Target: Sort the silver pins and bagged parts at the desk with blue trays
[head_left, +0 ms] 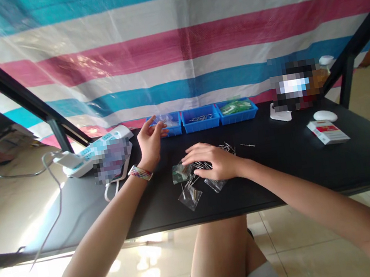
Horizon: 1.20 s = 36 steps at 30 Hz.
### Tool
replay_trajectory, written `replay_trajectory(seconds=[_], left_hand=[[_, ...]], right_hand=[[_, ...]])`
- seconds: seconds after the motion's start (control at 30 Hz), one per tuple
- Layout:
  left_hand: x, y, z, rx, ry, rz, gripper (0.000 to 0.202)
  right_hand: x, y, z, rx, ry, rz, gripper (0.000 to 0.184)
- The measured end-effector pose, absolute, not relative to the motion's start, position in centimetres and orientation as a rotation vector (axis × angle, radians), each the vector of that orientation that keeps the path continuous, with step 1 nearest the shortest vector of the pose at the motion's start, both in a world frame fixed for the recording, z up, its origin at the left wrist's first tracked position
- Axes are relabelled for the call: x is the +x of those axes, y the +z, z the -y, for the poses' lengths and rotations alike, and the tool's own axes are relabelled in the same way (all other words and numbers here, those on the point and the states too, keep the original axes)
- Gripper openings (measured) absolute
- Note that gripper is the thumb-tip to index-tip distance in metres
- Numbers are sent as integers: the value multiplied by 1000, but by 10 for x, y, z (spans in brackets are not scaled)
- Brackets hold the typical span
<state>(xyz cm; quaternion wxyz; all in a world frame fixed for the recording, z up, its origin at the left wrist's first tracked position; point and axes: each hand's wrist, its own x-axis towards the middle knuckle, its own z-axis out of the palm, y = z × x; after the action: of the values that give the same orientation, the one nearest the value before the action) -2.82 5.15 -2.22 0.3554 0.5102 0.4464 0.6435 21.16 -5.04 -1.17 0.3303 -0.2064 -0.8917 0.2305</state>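
My left hand (150, 141), a woven band on its wrist, is at the front left corner of the left blue bin (174, 130). Its fingers are curved and apart, and I see nothing held in them. Clear plastic bags (168, 120) lie in that bin. Palm down, my right hand (214, 159) spreads its fingers over a pile of thin metal pins like blind rivets (228, 149), hiding part of it. Around the pile lie a small bag with green in it (180, 173), a clear bag with brass-coloured pieces (191, 197) and another clear bag (215, 184).
More pins lie in the middle blue bin (202, 124); green-printed bags fill the right bin (237, 111). A power strip (98, 147) with cables is at left. At right are a small box (327, 131), a white oval object (325, 116) and a lone pin (248, 145). Black frame posts flank the table.
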Motion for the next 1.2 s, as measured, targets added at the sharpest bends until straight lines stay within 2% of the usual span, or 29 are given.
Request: replay_trajectory(seconds=[0.1, 0.2, 0.47, 0.6, 0.73, 0.9, 0.97, 1.07, 1.2], left_hand=[[-28, -21, -50, 1243, 1614, -1120, 61], [-28, -21, -47, 1234, 1570, -1052, 68], [-27, -25, -47, 1393, 1529, -1036, 63], [-23, -23, -42, 1509, 1506, -1010, 53], [-16, -15, -26, 1869, 1487, -950, 51], [-4, -3, -3, 2458, 1350, -761, 43], [-1, 1, 3, 2556, 1294, -692, 33], [1, 5, 6, 2566, 1295, -662, 16], [1, 7, 7, 2455, 1290, -749, 16]], right_hand=[[207, -20, 52, -573, 482, 2466, 41], [204, -25, 52, -616, 414, 2493, 41], [201, -25, 47, -662, 434, 2365, 21], [200, -20, 48, -725, 591, 2167, 19], [200, -17, 40, -842, 941, 1715, 15], [213, -16, 23, -850, 1294, 1223, 44], [217, -15, 19, -839, 1369, 1136, 51], [219, -14, 19, -831, 1453, 1130, 50], [215, -11, 25, -826, 1532, 1173, 45]])
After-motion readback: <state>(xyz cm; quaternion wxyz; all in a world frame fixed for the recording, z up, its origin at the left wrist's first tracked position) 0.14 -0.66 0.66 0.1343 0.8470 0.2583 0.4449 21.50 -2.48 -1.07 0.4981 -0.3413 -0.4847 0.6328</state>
